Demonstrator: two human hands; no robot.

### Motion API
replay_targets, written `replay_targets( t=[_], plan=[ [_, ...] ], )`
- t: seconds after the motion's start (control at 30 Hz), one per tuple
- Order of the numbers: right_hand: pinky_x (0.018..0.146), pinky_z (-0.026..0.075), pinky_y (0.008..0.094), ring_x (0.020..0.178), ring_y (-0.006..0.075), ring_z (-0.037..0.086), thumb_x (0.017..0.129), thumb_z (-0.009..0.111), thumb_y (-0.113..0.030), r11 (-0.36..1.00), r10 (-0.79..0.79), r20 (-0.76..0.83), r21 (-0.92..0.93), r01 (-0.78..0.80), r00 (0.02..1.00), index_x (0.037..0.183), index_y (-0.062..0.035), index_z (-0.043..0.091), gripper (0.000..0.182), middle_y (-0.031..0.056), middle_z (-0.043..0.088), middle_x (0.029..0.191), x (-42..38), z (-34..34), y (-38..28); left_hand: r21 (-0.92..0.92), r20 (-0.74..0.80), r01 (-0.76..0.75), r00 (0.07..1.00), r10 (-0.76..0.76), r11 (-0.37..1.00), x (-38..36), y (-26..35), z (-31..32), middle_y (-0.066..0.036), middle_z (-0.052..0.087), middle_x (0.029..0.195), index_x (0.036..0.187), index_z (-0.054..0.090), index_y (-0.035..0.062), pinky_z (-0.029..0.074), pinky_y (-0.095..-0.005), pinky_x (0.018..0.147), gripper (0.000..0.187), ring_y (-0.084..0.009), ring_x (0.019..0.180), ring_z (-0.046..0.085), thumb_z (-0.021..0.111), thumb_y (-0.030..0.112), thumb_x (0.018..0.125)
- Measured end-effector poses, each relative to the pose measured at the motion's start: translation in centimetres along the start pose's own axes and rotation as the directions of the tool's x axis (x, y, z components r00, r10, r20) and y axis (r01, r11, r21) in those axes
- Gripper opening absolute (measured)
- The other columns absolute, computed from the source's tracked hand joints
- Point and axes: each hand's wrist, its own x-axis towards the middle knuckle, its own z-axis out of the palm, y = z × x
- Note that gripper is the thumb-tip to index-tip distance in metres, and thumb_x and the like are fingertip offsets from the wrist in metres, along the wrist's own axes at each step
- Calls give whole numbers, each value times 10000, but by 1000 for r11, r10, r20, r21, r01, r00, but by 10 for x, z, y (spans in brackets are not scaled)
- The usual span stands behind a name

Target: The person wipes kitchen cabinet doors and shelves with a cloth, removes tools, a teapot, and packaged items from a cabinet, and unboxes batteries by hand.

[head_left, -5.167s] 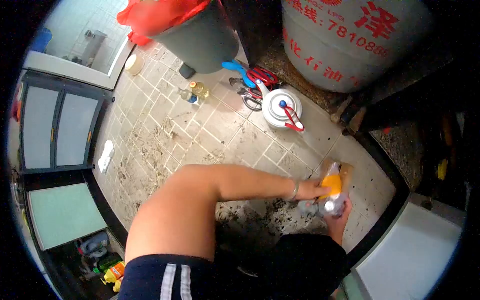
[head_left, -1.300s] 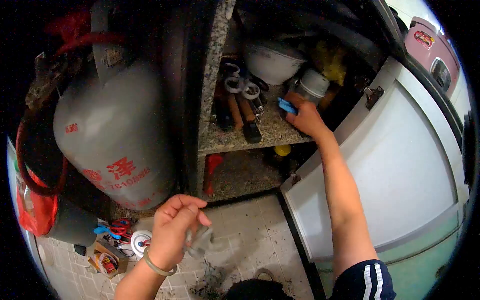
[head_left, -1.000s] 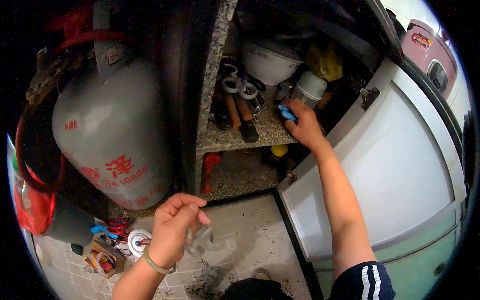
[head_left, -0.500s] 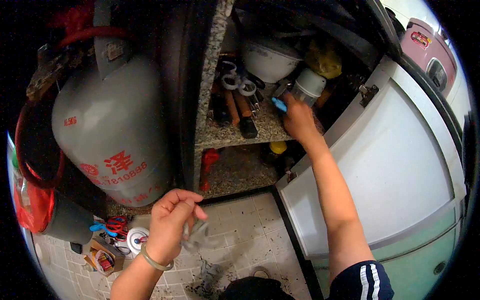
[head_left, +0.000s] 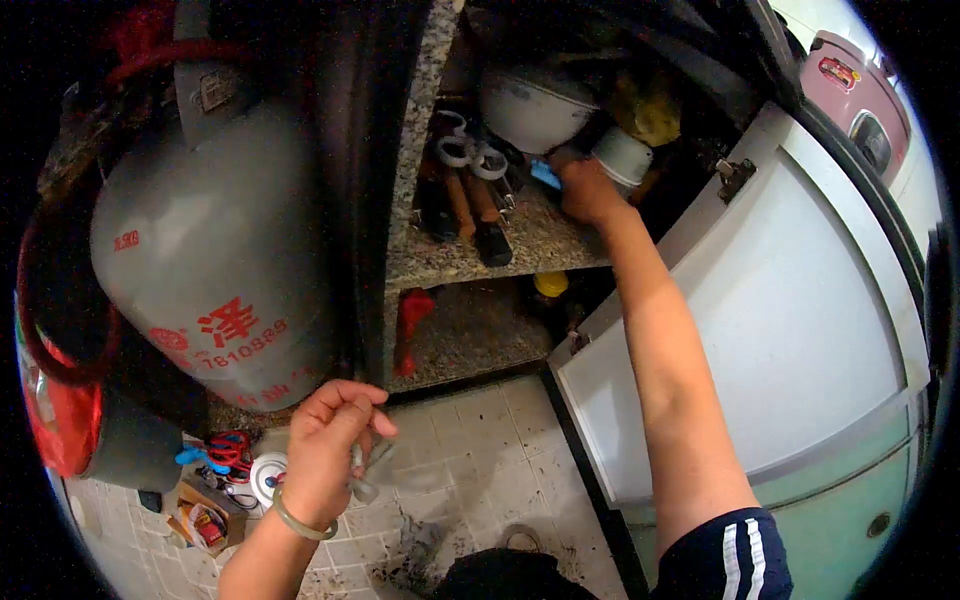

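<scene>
My right hand (head_left: 592, 192) reaches onto the upper granite shelf (head_left: 545, 230) of a cabinet, its fingers closed on a small blue object (head_left: 545, 174) whose kind I cannot make out. Close beside that hand are a jar with a pale lid (head_left: 624, 156) and a white bowl (head_left: 538, 112). To its left lie several tools with dark and wooden-looking handles (head_left: 490, 240) and rolls of white tape (head_left: 489, 163). Lower left, in front of the cabinet, my left hand (head_left: 328, 440) is closed with curled fingers around a limp greyish piece (head_left: 368, 475), cloth or plastic, blurred.
A grey gas cylinder (head_left: 215, 250) stands on the left. The white cabinet door (head_left: 780, 300) hangs open on the right. Below are a yellow-lidded jar (head_left: 550, 284) and a red item (head_left: 412, 320). A small box (head_left: 205, 520) and a bin (head_left: 140, 445) stand lower left.
My right hand has moved slightly deeper and up on the shelf with the blue object, towards the bowl. My left hand has shifted a little left in the view, still closed.
</scene>
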Motion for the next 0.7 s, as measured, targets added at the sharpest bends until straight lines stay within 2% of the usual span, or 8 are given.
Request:
replay_targets(
  t=[0.2, 0.27, 0.33, 0.43, 0.53, 0.6, 0.67, 0.7],
  plan=[
    [850, 410, 397, 1020, 334, 483, 611, 490, 100, 905, -381, -434, 4, 425, 816, 1038, -38, 498, 448, 181, 536, 1051, -49, 15, -9, -33, -3, 65, 998, -65, 997, -2, 4, -5, -81, 588, 680, 885, 544, 13, 307, -191, 386, 141, -61, 449, 400, 457, 112, 834],
    [880, 392, 346, 1009, 318, 491, 605, 507, 109, 823, -322, -485, 281, 493, 813, 1027, -36, 490, 447, 161, 543, 1019, -85, -5, -26, -23, 6, 1, 1000, -1, 1000, 0, 0, -10, -60, 585, 658, 885, 558, 49, 286, -186, 359, 135, -57, 410, 382, 476, 144, 838],
    [861, 406, 404, 991, 370, 504, 637, 567, 62, 762, -258, -581, 369, 532, 772, 1065, -50, 469, 453, 154, 543, 1045, -120, -11, -31, -38, 7, 22, 1000, -22, 999, 1, -2, -11, -64, 585, 659, 879, 558, 49, 277, -185, 352, 129, -57, 404, 375, 474, 139, 838],
    [819, 422, 370, 935, 278, 529, 710, 601, 2, 475, -46, -705, 608, 636, 708, 999, -29, 465, 321, 171, 547, 984, -179, -7, -40, -29, 20, 79, 997, -78, 996, 1, -5, -12, -65, 586, 668, 882, 561, 52, 306, -185, 385, 130, -68, 438, 406, 474, 138, 840],
    [780, 440, 369, 845, 254, 547, 698, 671, -97, 41, 263, -573, 810, 585, 776, 948, -31, 456, 335, 192, 545, 933, -228, -7, -60, 81, 51, 15, 998, -19, 997, 6, -18, -12, -64, 591, 741, 951, 561, 42, 366, -193, 486, 179, -91, 558, 472, 506, 158, 827],
    [639, 489, 311, 735, 217, 567, 685, 687, -144, -246, 212, -371, 875, 416, 904, 990, -21, 458, 401, 180, 559, 912, -241, 0, -68, 166, 78, -79, 995, 66, 983, 9, -24, -14, -66, 595, 806, 1011, 555, 30, 388, -199, 548, 247, -104, 639, 500, 536, 176, 813],
    [607, 488, 284, 744, 201, 574, 683, 689, -156, -403, 47, -166, 899, 171, 985, 1001, -22, 476, 405, 160, 575, 933, -240, 18, -84, 449, 358, -587, 809, 466, 674, 12, -23, -15, -82, 576, 912, 1123, 521, 67, 410, -229, 637, 438, -163, 742, 529, 629, 259, 744],
    [635, 485, 289, 773, 197, 576, 683, 691, -165, -435, -45, -71, 899, 45, 996, 997, -23, 484, 402, 152, 580, 942, -239, 21, -95, 402, 473, -639, 758, 449, 656, 10, -21, -15, -111, 556, 985, 1192, 476, 91, 429, -259, 660, 612, -201, 753, 546, 695, 323, 669]
  ],
)
